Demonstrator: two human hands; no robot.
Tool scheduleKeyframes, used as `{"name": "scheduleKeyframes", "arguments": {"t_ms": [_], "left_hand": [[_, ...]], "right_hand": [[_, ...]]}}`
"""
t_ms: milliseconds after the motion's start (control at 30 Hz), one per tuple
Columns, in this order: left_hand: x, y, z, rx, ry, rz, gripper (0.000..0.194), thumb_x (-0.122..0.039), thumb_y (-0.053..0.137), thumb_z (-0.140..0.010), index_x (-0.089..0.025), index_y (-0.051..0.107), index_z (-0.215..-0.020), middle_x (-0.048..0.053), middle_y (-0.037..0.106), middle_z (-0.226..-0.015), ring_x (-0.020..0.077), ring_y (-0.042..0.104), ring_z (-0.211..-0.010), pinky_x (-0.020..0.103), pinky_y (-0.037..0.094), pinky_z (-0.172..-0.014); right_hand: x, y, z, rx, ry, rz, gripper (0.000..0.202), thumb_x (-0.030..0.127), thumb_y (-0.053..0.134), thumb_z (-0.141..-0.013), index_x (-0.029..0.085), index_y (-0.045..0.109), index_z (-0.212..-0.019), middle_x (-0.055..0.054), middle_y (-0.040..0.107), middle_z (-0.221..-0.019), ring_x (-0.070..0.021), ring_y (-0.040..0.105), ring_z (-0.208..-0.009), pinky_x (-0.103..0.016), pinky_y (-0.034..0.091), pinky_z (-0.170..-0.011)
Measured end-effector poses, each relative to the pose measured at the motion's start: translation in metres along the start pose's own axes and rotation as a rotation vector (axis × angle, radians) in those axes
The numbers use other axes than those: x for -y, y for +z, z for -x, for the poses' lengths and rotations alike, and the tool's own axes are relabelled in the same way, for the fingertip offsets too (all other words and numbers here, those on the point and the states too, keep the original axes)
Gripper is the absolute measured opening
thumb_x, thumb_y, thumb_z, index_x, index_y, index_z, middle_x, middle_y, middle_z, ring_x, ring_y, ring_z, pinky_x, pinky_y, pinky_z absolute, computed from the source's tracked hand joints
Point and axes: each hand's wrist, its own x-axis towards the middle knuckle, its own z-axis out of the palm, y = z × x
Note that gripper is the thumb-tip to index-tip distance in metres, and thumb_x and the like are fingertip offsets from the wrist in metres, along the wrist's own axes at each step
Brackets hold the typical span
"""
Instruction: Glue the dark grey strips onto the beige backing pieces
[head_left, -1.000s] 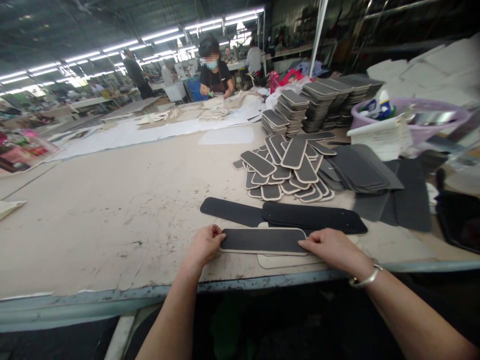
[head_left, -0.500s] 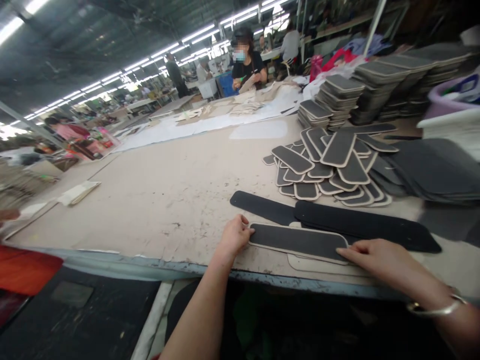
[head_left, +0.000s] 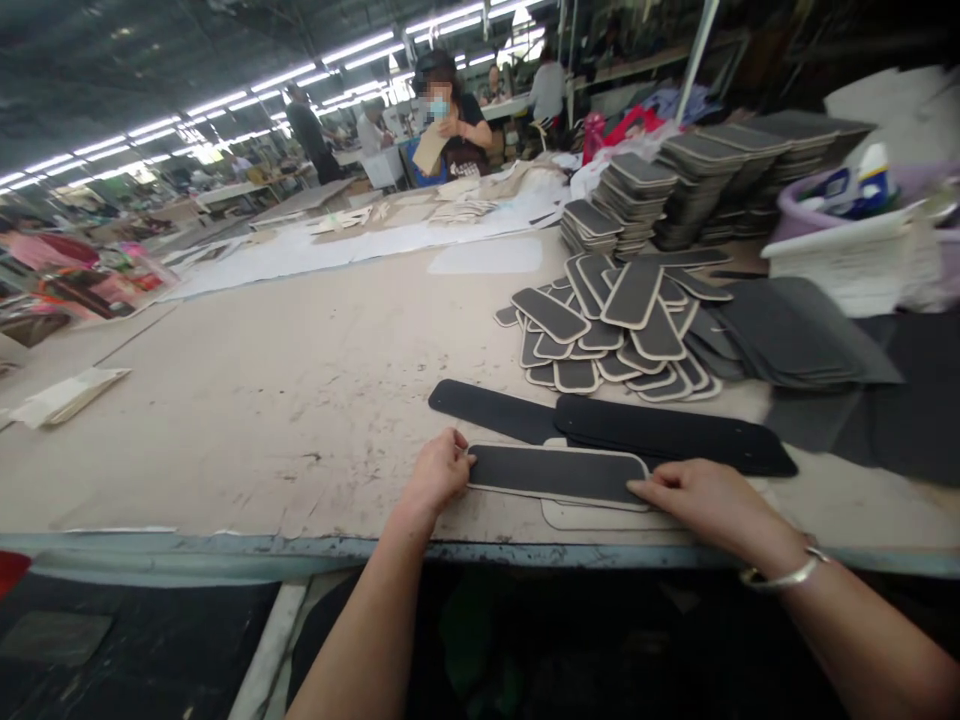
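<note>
A long dark grey panel with a pale border [head_left: 556, 474] lies near the table's front edge between my hands. My left hand [head_left: 441, 470] pinches its left end. At its right end, my right hand [head_left: 694, 497] holds the corner between thumb and fingers. Beneath the panel, a beige piece [head_left: 600, 520] sticks out towards the edge. Just behind are a black strip [head_left: 487, 410] and several stacked black strips [head_left: 675, 432]. Farther back, smaller grey panels with pale borders [head_left: 630, 295] form a loose heap.
Grey sheets [head_left: 787, 330] lie to the right, before a purple basket [head_left: 795, 215]. Tall stacks of grey panels [head_left: 697, 175] rise behind the heap. Folded pale fabric [head_left: 71, 395] is at left on the table [head_left: 300, 350]. Across it, a masked person [head_left: 469, 130] holds a beige piece.
The camera view has shifted right, so the table items appear farther left. Both hands keep their hold on the panel. The person across has raised a beige piece.
</note>
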Motion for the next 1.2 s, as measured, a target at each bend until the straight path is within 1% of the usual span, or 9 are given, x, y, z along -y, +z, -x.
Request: {"name": "scheduleKeyframes", "arguments": {"t_ms": [100,200,333,500,600,700,800,1067,1200], "left_hand": [[-0.001,0.0,-0.002,0.01,-0.019,-0.005,0.009,-0.021,0.058,-0.071,-0.019,0.052,-0.077,0.002,0.059,-0.067,0.0159,0.054,-0.064,0.024,0.034,-0.057],[-0.001,0.001,-0.002,0.007,-0.005,-0.021,0.007,-0.021,0.057,-0.072,-0.02,0.052,-0.077,0.001,0.059,-0.065,0.016,0.054,-0.064,0.024,0.033,-0.057],[-0.002,0.001,-0.001,-0.015,0.008,-0.056,0.007,-0.022,0.057,-0.073,-0.02,0.052,-0.078,0.001,0.058,-0.063,0.0164,0.054,-0.063,0.025,0.032,-0.057],[-0.006,-0.001,0.001,-0.018,-0.053,-0.047,0.012,-0.025,0.06,-0.071,-0.019,0.052,-0.078,0.001,0.059,-0.062,0.0162,0.055,-0.063,0.025,0.032,-0.057],[-0.005,-0.001,0.001,-0.031,-0.063,-0.045,0.016,-0.028,0.062,-0.07,-0.019,0.052,-0.079,0.001,0.061,-0.063,0.0164,0.056,-0.064,0.025,0.032,-0.057],[-0.001,0.0,0.001,-0.064,-0.056,-0.07,0.019,-0.033,0.063,-0.07,-0.02,0.053,-0.079,0.001,0.062,-0.065,0.0166,0.057,-0.064,0.025,0.032,-0.056],[0.003,-0.001,0.0,-0.056,-0.065,-0.079,0.02,-0.036,0.064,-0.069,-0.02,0.055,-0.076,0.002,0.063,-0.066,0.0161,0.057,-0.062,0.024,0.032,-0.054],[0.008,-0.001,0.001,-0.029,-0.041,-0.008,0.017,-0.031,0.067,-0.067,-0.018,0.057,-0.073,0.001,0.062,-0.065,0.0138,0.055,-0.059,0.023,0.032,-0.052],[0.009,0.0,0.001,-0.038,-0.025,-0.006,0.017,-0.031,0.066,-0.067,-0.019,0.057,-0.073,0.001,0.06,-0.064,0.0135,0.054,-0.058,0.023,0.031,-0.052]], "right_hand": [[0.004,-0.002,0.003,-0.041,-0.004,0.0,0.042,0.055,0.043,-0.077,0.023,0.062,-0.058,-0.001,0.061,-0.06,-0.0167,0.054,-0.059,-0.026,0.031,-0.053],[0.003,-0.001,0.003,-0.066,-0.008,0.002,0.041,0.055,0.044,-0.076,0.023,0.061,-0.057,-0.001,0.06,-0.058,-0.0158,0.053,-0.057,-0.025,0.03,-0.051],[0.001,0.001,0.002,-0.065,-0.011,-0.003,0.041,0.056,0.045,-0.075,0.024,0.063,-0.058,-0.001,0.06,-0.059,-0.0152,0.053,-0.056,-0.025,0.03,-0.05],[0.002,-0.001,0.002,-0.052,-0.009,0.004,0.041,0.055,0.044,-0.076,0.024,0.063,-0.058,-0.001,0.061,-0.06,-0.0163,0.054,-0.058,-0.026,0.031,-0.05],[0.003,-0.001,0.002,-0.043,0.001,0.014,0.041,0.056,0.044,-0.076,0.024,0.062,-0.057,-0.001,0.061,-0.059,-0.0168,0.054,-0.058,-0.026,0.032,-0.052],[0.002,0.0,0.0,-0.035,0.002,0.02,0.042,0.057,0.043,-0.076,0.024,0.062,-0.058,-0.002,0.061,-0.06,-0.0178,0.055,-0.059,-0.028,0.033,-0.053],[-0.002,0.002,-0.001,-0.027,0.004,0.039,0.044,0.059,0.042,-0.076,0.024,0.062,-0.059,-0.002,0.062,-0.062,-0.019,0.055,-0.06,-0.029,0.033,-0.053],[-0.009,0.009,-0.008,0.011,0.008,0.093,0.05,0.066,0.038,-0.075,0.025,0.063,-0.061,-0.005,0.063,-0.063,-0.0215,0.056,-0.059,-0.031,0.034,-0.054],[-0.013,0.0,-0.001,0.002,0.038,0.157,0.056,0.07,0.033,-0.075,0.025,0.062,-0.059,-0.005,0.062,-0.06,-0.0229,0.057,-0.06,-0.033,0.036,-0.056]]}}
